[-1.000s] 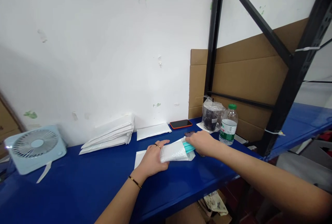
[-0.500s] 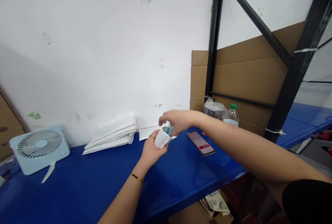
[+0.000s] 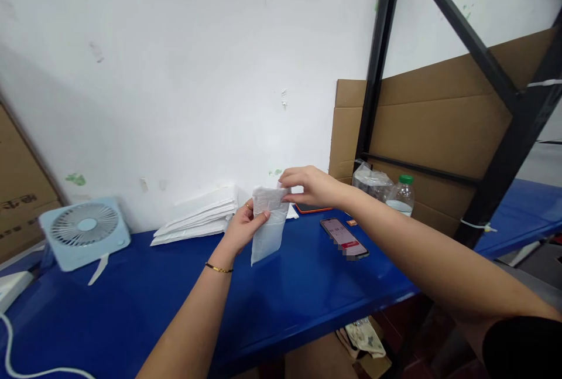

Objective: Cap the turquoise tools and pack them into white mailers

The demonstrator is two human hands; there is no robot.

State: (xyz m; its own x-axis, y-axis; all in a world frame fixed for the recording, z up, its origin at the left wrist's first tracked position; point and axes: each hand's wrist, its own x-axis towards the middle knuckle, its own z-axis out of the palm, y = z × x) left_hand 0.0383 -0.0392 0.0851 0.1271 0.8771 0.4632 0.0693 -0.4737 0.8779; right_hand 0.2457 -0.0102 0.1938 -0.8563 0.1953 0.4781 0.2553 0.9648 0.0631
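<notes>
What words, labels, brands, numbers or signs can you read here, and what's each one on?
No text can be quoted with certainty.
Phone screen: a row of digits, too small and blurred to quote.
Red button on it: any lettering is too small to read.
Cardboard box at the far left: dark printed characters, too blurred to read.
White envelope: no print visible on the facing side.

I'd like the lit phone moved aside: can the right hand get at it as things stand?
Likely yes: the lit phone lies uncovered on the blue table nearby, though the right hand would first have to let go of the white pouch.
</notes>
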